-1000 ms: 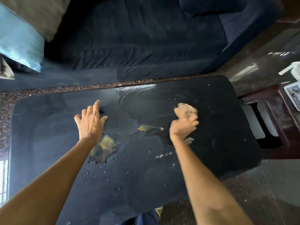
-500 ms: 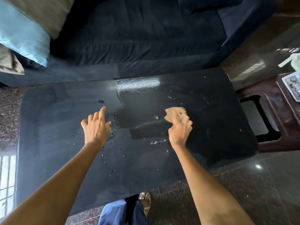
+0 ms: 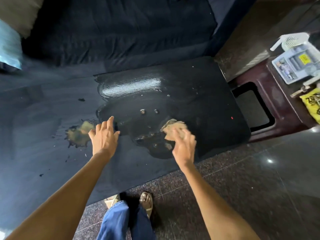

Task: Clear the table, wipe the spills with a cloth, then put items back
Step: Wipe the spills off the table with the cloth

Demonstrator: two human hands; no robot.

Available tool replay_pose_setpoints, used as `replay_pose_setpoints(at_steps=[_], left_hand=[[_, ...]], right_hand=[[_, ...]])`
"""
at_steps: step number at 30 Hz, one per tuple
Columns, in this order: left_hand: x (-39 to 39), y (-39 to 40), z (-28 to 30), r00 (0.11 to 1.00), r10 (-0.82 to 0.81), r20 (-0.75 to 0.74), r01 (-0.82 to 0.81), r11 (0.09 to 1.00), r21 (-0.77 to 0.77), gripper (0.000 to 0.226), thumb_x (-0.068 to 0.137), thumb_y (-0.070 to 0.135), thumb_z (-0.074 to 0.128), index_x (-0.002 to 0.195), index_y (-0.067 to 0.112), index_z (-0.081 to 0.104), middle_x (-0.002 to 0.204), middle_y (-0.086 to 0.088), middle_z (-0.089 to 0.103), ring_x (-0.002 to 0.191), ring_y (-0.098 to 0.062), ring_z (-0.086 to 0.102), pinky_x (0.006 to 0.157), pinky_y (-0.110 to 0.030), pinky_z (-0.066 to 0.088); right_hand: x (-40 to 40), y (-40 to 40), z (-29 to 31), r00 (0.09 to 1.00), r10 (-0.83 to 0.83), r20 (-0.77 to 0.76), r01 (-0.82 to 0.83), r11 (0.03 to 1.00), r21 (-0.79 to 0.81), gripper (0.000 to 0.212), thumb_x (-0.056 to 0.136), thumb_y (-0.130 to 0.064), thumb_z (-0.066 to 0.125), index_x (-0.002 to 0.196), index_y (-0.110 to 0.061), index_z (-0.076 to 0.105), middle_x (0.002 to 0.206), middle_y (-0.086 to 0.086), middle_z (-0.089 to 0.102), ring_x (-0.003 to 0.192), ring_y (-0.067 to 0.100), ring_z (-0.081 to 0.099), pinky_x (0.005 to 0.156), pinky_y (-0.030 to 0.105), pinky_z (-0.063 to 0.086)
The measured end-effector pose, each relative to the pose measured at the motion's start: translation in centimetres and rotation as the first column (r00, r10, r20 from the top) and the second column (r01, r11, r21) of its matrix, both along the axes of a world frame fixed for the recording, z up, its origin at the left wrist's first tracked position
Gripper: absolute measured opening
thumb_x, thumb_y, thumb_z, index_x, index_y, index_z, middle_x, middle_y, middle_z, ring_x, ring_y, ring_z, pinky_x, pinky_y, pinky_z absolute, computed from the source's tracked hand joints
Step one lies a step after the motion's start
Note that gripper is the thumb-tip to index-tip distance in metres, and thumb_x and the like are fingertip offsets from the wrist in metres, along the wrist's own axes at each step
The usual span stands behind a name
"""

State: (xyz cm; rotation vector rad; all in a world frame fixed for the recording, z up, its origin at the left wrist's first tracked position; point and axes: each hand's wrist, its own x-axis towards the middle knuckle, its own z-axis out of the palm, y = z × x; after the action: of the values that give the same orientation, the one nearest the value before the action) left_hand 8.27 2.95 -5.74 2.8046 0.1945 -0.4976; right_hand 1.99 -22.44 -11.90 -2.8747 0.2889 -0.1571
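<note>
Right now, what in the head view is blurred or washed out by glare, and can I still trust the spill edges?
Head view: the right hand and the cloth under it are motion-blurred; the left hand is sharper. A white glare patch sits on the wet far part of the table. The tan spill by the left hand reads clearly. Wide-angle bending skews the edges.

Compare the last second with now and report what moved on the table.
The right hand kept the tan cloth under it and swept it back toward the near edge, over the puddle it had drawn away from half a second ago. The left hand stayed flat on the table, fingers spread. The tan spill beside it stays unwiped.
</note>
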Motion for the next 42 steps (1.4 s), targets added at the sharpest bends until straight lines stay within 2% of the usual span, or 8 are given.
replay_pose_setpoints(at_steps=[6,14,18,23,27,32,37,42], left_hand=[[-1.7,-2.4,-0.6,0.999,-0.049,-0.01,0.049,0.999,0.005,0.057,0.095,0.026,0.048,0.146,0.014,0.025,0.133,-0.012,0.05,0.124,-0.032,0.04,0.102,-0.046,0.026],[-2.2,-4.6,-0.5,0.994,-0.108,0.017,0.108,0.994,0.014,0.058,0.094,0.025,0.05,0.146,0.012,0.027,0.133,-0.013,0.05,0.123,-0.033,0.04,0.102,-0.047,0.026],[-1.5,-5.1,-0.3,0.993,-0.11,0.036,0.11,0.994,-0.006,0.059,0.094,0.025,0.051,0.146,0.013,0.026,0.134,-0.012,0.05,0.125,-0.032,0.04,0.102,-0.047,0.026],[-2.3,-6.2,-0.6,0.992,-0.122,0.036,0.122,0.993,0.004,0.058,0.094,0.024,0.05,0.145,0.012,0.026,0.132,-0.014,0.05,0.123,-0.034,0.041,0.101,-0.047,0.027],[-3.0,-7.7,-0.7,0.986,-0.161,0.036,0.161,0.987,-0.007,0.058,0.094,0.023,0.051,0.146,0.012,0.026,0.132,-0.014,0.05,0.123,-0.033,0.041,0.102,-0.048,0.027],[-2.0,-8.9,-0.7,0.977,-0.205,0.055,0.204,0.979,0.016,0.059,0.094,0.023,0.051,0.146,0.011,0.027,0.131,-0.016,0.05,0.124,-0.035,0.04,0.103,-0.049,0.026],[-1.8,-10.8,-1.0,0.972,-0.226,0.058,0.227,0.974,0.002,0.058,0.094,0.024,0.05,0.146,0.011,0.026,0.132,-0.016,0.049,0.125,-0.035,0.039,0.102,-0.049,0.027],[-2.5,-11.6,-1.9,0.977,-0.211,0.042,0.212,0.977,-0.016,0.058,0.094,0.023,0.051,0.146,0.012,0.026,0.133,-0.015,0.048,0.126,-0.034,0.038,0.103,-0.049,0.027]], right_hand=[[-0.1,2.8,1.1,0.909,-0.41,-0.076,0.415,0.906,0.085,0.075,0.06,0.004,0.066,0.13,-0.02,0.052,0.126,0.024,0.048,0.09,0.039,0.047,0.075,0.045,0.045],[-6.1,-0.8,-0.3,0.863,0.496,-0.096,-0.498,0.867,0.009,0.076,0.06,0.005,0.064,0.127,-0.028,0.05,0.121,0.009,0.054,0.089,0.022,0.052,0.072,0.034,0.05],[-5.0,-9.9,-0.1,0.996,0.013,-0.093,-0.015,1.0,-0.014,0.067,0.072,0.002,0.059,0.13,-0.031,0.049,0.119,0.01,0.053,0.095,0.027,0.055,0.078,0.039,0.05],[-2.5,-6.6,1.4,0.825,-0.552,-0.126,0.56,0.827,0.046,0.07,0.074,0.004,0.059,0.138,-0.019,0.043,0.129,0.023,0.04,0.105,0.037,0.042,0.087,0.044,0.04],[-4.8,0.4,0.8,0.99,-0.119,-0.074,0.127,0.985,0.116,0.073,0.061,0.007,0.07,0.125,-0.024,0.052,0.114,0.012,0.052,0.091,0.024,0.05,0.072,0.035,0.047],[-6.3,-6.8,1.3,0.885,0.463,-0.048,-0.462,0.886,0.02,0.077,0.057,0.009,0.072,0.125,-0.025,0.059,0.122,0.012,0.052,0.091,0.027,0.059,0.071,0.029,0.051],[-4.5,-18.8,2.0,0.983,-0.172,-0.068,0.17,0.985,-0.042,0.069,0.073,0.013,0.06,0.13,-0.024,0.053,0.116,0.019,0.053,0.094,0.037,0.051,0.079,0.045,0.05],[1.2,-15.7,2.3,0.589,-0.781,-0.207,0.808,0.579,0.114,0.058,0.085,-0.007,0.055,0.14,-0.009,0.036,0.134,0.02,0.036,0.115,0.039,0.041,0.097,0.043,0.04]])
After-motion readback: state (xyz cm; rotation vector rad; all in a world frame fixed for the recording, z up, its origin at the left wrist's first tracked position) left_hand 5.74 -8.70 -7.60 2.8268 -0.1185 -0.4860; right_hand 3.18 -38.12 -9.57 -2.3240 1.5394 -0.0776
